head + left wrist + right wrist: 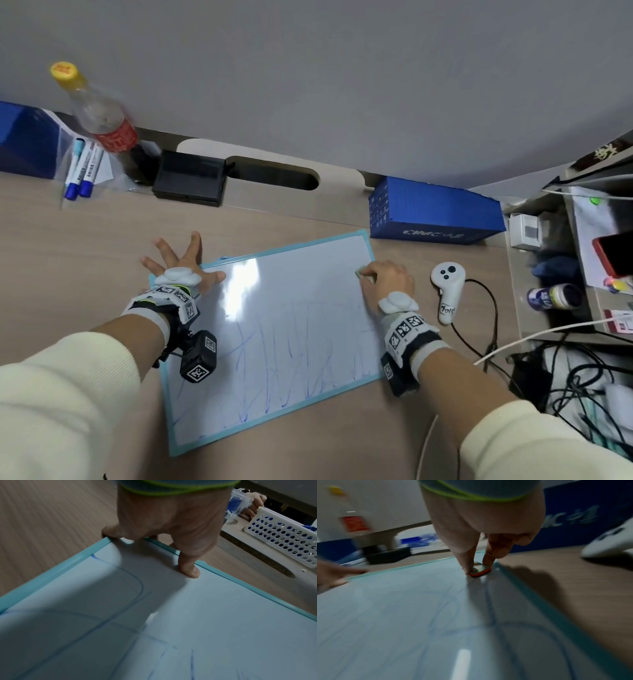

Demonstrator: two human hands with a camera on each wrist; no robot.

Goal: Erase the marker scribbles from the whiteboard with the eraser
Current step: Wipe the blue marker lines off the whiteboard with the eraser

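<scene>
A whiteboard (291,294) with a teal frame lies flat on the wooden desk. Faint blue marker scribbles (284,370) cover its near half; the far half looks wiped. My right hand (387,281) pinches a small eraser (479,570) with an orange edge and presses it on the board near the far right corner. My left hand (178,260) lies spread at the board's far left corner, thumb (188,568) pressing on the board surface, other fingers on the desk. The board's corner (106,539) sits under the left palm.
A white controller (445,291) with a black cable lies right of the board. A blue box (435,212) stands behind the far right corner. A black box (190,178), a bottle (102,120) and markers (82,168) sit at the back left. Cables and clutter fill the right.
</scene>
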